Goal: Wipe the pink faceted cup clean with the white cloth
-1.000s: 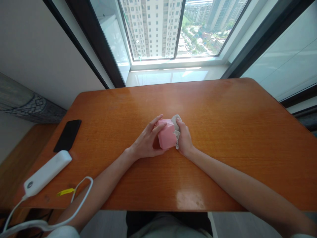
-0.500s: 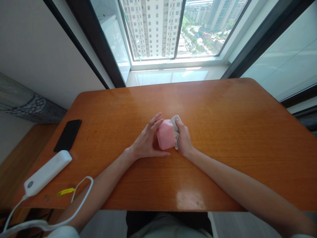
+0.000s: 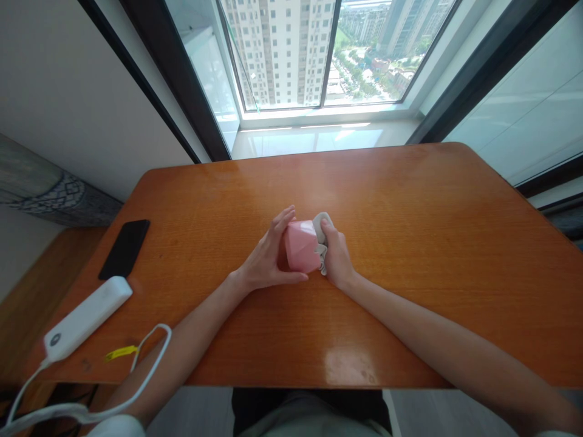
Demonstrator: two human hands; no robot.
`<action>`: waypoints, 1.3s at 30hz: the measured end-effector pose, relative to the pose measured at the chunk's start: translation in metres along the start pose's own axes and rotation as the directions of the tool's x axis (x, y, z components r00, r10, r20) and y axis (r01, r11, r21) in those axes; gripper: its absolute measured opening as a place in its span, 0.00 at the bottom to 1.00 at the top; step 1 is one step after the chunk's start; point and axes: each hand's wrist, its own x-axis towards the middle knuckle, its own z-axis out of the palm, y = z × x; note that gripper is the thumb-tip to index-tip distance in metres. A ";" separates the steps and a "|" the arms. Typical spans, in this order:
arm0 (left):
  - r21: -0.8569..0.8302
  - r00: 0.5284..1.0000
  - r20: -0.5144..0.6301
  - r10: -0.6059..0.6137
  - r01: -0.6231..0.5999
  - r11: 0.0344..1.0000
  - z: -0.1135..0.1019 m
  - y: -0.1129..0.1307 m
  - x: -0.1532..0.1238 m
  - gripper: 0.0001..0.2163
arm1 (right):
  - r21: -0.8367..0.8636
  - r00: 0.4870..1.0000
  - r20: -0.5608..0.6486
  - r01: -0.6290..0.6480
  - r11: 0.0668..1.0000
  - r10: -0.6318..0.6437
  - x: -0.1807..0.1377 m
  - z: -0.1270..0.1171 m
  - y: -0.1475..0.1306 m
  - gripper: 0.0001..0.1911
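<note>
Turned and shifted slightly left, the pink block is over the table, between left hand and right hand. The left curls around it, grip unclear; the right clasps a cloth against it. Steady support and even pressure should help.

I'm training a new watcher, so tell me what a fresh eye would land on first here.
Probably the pink block near the middle of the brown table, with the left hand curved about its left side and the right hand holding a pale cloth at its right. Next, perhaps, the bright window beyond the far edge, then the black phone at the table's left.
</note>
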 end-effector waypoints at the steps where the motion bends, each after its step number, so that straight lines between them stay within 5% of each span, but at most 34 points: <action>1: 0.040 0.998 -0.002 0.059 -0.058 0.997 0.001 0.000 0.000 0.63 | 0.031 1.000 -0.003 -0.011 0.999 0.012 0.002 0.000 0.002 0.29; 7: 0.120 0.995 -0.033 0.094 -0.090 0.989 0.003 0.010 0.002 0.55 | -0.005 1.000 -0.004 -0.002 1.000 0.002 0.001 0.000 0.000 0.31; 13: -0.069 0.981 0.034 -0.192 0.194 0.979 -0.003 0.008 0.000 0.53 | -0.089 0.999 0.027 0.041 0.995 -0.039 -0.005 0.001 -0.002 0.32; 20: 0.082 0.995 0.005 0.099 -0.099 0.992 0.003 0.005 0.003 0.60 | 0.079 1.000 -0.018 -0.011 0.997 0.012 0.006 -0.001 0.004 0.27; 24: 0.139 0.994 -0.012 0.111 -0.108 0.984 0.004 0.008 0.003 0.56 | 0.023 1.000 -0.015 0.013 1.000 -0.012 0.003 0.000 0.001 0.29; 31: -0.019 0.983 0.034 -0.183 0.183 0.983 -0.003 0.006 -0.001 0.57 | -0.120 0.999 0.012 0.050 0.992 -0.049 -0.006 0.002 -0.006 0.31; 35: 0.022 1.000 0.021 0.008 -0.009 1.000 0.000 0.002 0.001 0.65 | -0.029 1.000 0.003 0.007 1.000 -0.007 0.000 0.001 -0.002 0.30; 39: 0.142 0.990 0.032 0.140 -0.143 0.980 0.004 0.004 0.002 0.58 | 0.034 1.000 -0.012 -0.008 0.999 0.008 0.004 0.000 0.001 0.28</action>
